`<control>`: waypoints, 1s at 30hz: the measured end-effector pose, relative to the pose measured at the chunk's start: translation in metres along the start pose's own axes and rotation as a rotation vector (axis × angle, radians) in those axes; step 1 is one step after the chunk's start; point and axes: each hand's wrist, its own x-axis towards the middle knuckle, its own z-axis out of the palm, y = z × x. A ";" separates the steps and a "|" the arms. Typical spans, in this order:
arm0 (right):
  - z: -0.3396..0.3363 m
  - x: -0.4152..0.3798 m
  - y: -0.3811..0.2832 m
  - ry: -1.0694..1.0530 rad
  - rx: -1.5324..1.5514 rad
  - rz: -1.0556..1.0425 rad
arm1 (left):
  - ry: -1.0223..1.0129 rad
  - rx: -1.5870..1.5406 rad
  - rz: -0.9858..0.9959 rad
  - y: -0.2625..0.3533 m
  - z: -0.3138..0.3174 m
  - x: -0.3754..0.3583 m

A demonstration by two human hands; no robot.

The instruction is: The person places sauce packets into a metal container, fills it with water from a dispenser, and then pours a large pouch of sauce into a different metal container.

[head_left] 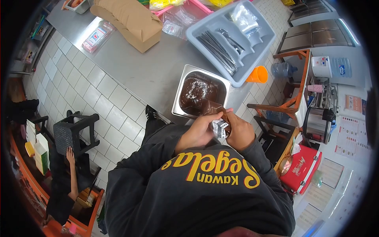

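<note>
Person's looking straight down over their own chest, so the black shirt w/ yellow lettering (213, 172) fills the bottom middle of the frame. Just above it both hands meet around a small silver sachet (220, 127). The hand on the frame's left (197, 132) has its fingers curled over the packet w/ the thumb pressed along the top. The hand on the frame's right (239, 132) is closed tight around the other end, fingers together, nothing spread. Because the view is flipped by looking down at the body, can't say for sure which is the left and which the right. Looks like a two-handed pinch grip, prob to tear or squeeze the packet, judging by how the ends are gripped apart.

Sachet is held right over the near edge of a steel pan (225, 85) of dark brown chocolatey stuff (196, 94) w/ white powder on top. That placement makes sense imo, anything spilling drops into the pan.

Farther up on the steel counter (150, 67): grey cutlery tray (264, 39) w/ metal utensils, an orange cup (258, 74) tipped at its corner, and a brown paper bag (132, 19) at upper left.

Lower left, another person's arm (72, 173) by a black stool (73, 132).
</note>
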 end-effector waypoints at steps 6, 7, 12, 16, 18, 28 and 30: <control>-0.005 -0.004 0.025 -0.206 0.502 0.030 | -0.041 0.098 0.141 0.000 0.010 0.000; -0.002 -0.004 0.031 -0.235 0.617 0.035 | -0.050 0.105 0.159 0.000 0.012 -0.001; -0.027 0.003 0.019 -0.408 0.818 0.244 | -0.056 0.107 0.150 0.002 0.022 -0.005; -0.029 0.009 0.014 -0.550 0.696 0.465 | -0.027 0.122 0.115 -0.001 0.015 -0.001; -0.022 0.007 0.013 -0.524 0.665 0.393 | -0.012 0.093 0.131 -0.001 0.018 -0.003; -0.005 0.004 0.016 -0.460 0.547 0.270 | 0.017 0.151 0.181 0.000 0.013 -0.006; 0.005 0.001 0.026 -0.454 0.625 0.261 | 0.024 0.166 0.175 0.001 0.013 -0.005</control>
